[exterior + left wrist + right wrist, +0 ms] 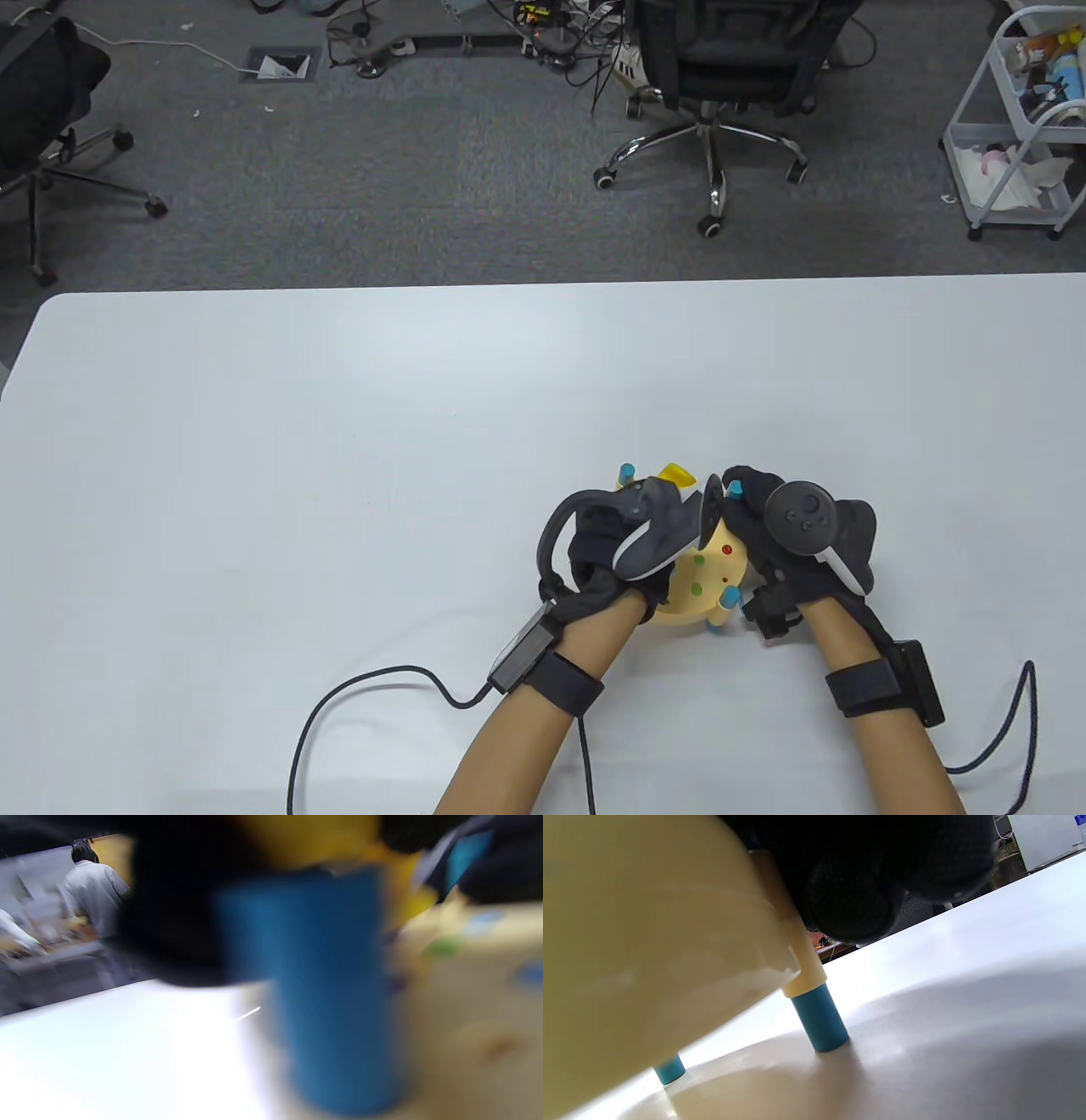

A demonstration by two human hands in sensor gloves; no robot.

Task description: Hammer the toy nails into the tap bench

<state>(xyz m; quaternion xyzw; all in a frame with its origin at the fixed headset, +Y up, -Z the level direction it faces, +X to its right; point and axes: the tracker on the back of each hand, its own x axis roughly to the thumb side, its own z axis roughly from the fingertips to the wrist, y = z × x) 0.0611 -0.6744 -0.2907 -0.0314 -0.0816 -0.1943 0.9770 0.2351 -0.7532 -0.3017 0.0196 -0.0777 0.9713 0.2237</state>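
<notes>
Near edge of the white table [254,441], right of centre: both gloved hands close in on a cream tap bench [708,586], which sits between them on blue-tipped legs. The left hand [624,543] covers the bench's left side, the right hand [793,543] its right and far-right corner; each seems to grip the bench, tho the table view hides the fingers under the trackers, so can't tell how tightly they wrap. Red and green toy nails [711,564] dot the exposed strip of top face betw. the hands, and what looks like a blue one sits nearer the edge. A yellow piece [676,473] pokes out at the far side; can't tell if it's the hammer. The right wrist view shows a bench leg [818,1018] planted on the table w/ the body [649,942] tilted above it and gloved fingertips [852,904] tucked by the leg top. Left wrist view is too blurred to read beyond a blue post [335,993] up close. Judgement: the bench is being positioned, not yet struck. Its long axis appears to run near-to-far betw. the hands, equally close to both, so either could free up for hammering.
</notes>
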